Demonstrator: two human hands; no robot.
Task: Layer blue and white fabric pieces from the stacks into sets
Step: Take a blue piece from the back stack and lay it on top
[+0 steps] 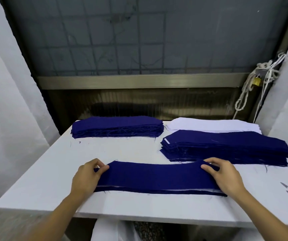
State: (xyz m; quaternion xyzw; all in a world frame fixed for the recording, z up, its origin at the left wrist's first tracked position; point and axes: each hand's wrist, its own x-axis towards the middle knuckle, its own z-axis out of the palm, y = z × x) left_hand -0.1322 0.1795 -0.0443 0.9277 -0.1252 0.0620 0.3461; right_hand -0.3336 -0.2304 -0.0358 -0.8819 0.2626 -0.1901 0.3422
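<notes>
At the front of the white table (35,180), closest to the person, a set is being put together. The left hand (87,176) pinches the left end of the top blue piece (157,176) between thumb and fingertips. The right hand (225,178) grips its right end, fingers curled over the edge. The piece lies lengthwise along the table front, on a thin white layer (209,189) whose rim peeks out below it, with a blue strip (157,191) underneath.

This looks like the squaring-up step, with the top blue piece being settled onto the layers under it. The next move probably calls for matching the ends and long edges, smoothing the cloth flat and letting go. A reach back to the stacks would then fetch another piece.

Just behind the right hand sits the near blue stack (226,148), thick and slightly fanned. Behind that lies the white stack (209,125), and at the far left the far blue stack (117,126). Beyond the table are a dark window (139,40) and, at right, a rope (244,94) with a padlock (256,81).
</notes>
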